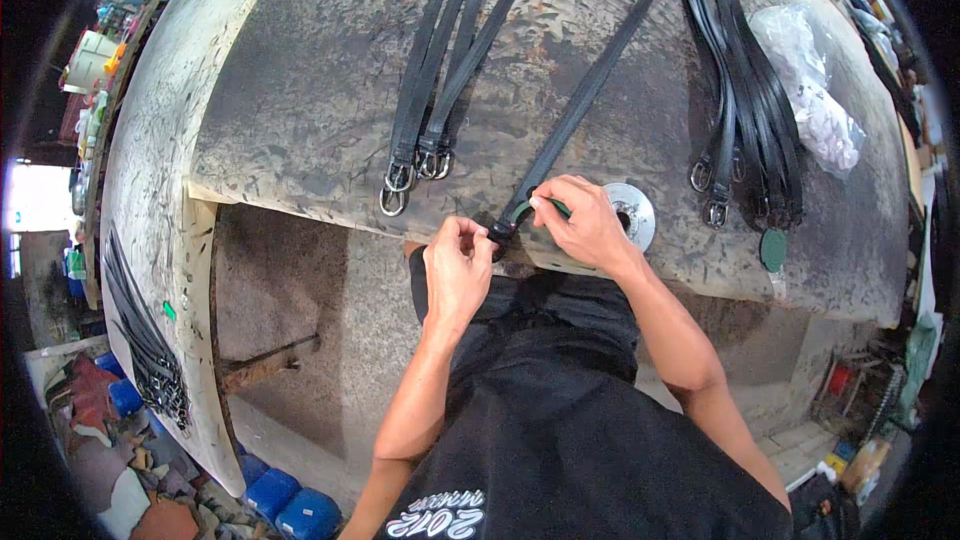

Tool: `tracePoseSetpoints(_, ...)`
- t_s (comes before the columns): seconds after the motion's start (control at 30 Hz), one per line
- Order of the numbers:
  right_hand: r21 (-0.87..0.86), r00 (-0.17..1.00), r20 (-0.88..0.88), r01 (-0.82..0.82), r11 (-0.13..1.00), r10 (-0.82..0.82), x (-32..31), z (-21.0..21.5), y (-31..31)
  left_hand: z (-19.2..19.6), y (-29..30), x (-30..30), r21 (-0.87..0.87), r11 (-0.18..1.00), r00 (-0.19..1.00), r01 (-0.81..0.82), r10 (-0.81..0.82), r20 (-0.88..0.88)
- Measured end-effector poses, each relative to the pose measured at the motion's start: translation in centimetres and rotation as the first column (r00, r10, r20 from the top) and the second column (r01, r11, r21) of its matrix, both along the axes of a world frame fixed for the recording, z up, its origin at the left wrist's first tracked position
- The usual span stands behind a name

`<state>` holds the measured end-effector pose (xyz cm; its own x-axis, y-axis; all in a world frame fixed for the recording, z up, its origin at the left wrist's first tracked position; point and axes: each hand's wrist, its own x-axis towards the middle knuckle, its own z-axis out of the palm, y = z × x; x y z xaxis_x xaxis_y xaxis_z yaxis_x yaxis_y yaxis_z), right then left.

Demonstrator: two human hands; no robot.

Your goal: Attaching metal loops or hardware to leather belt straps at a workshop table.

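Observation:
A black belt [592, 80] runs from the bundle at the back right down to the table's near edge. Its near end is pinched in the fingers of my left hand [458, 265]. Just right of it, my right hand [583, 223] is closed on a slim green-handled tool [556, 207], held close over the belt end. A thin dark green curve shows beside the tool; what it is I cannot tell. The tool's tip and the belt's buckle end are partly hidden by my fingers. A round silver disc [643, 217] lies beside my right hand.
Several buckled black belts [440, 70] lie left of centre, and another bunch [755, 100] at the right beside a clear plastic bag [815, 90]. A green round piece [773, 250] sits near the front edge. More belts [150, 340] lie on the left table arm; blue containers [290, 505] stand below.

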<state>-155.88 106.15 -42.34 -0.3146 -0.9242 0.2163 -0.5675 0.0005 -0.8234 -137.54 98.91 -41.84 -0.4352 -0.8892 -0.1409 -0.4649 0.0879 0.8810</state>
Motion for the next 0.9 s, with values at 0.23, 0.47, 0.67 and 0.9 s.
tracePoseSetpoints(0.23, 0.018, 1.0, -0.016, -0.007, 1.0, 0.007, -0.1, -0.1, 0.0, 0.0, 0.0, 0.0, 0.009, 1.0, 1.0, -0.001, 0.001, -0.014)
tracePoseSetpoints(0.47, 0.062, 0.999, 0.038, 0.007, 0.998, -0.009, 0.0, 0.4, 0.0, -0.3, -0.2, 0.2, 0.058, 0.998, 0.993, -0.033, 0.039, -0.108)
tracePoseSetpoints(0.67, -0.043, 0.806, 0.586, 0.135, 0.99, -0.085, -0.1, 0.0, -0.1, 1.3, -0.6, 0.6, -0.161, 0.961, 0.973, 0.224, -0.23, -0.015)
tracePoseSetpoints(0.9, -0.028, 0.76, 0.643, 0.147, 0.989, -0.095, 1.3, 1.0, 1.0, -1.4, -1.3, 1.3, -0.441, 0.85, 0.944, 0.287, -0.33, -0.021)
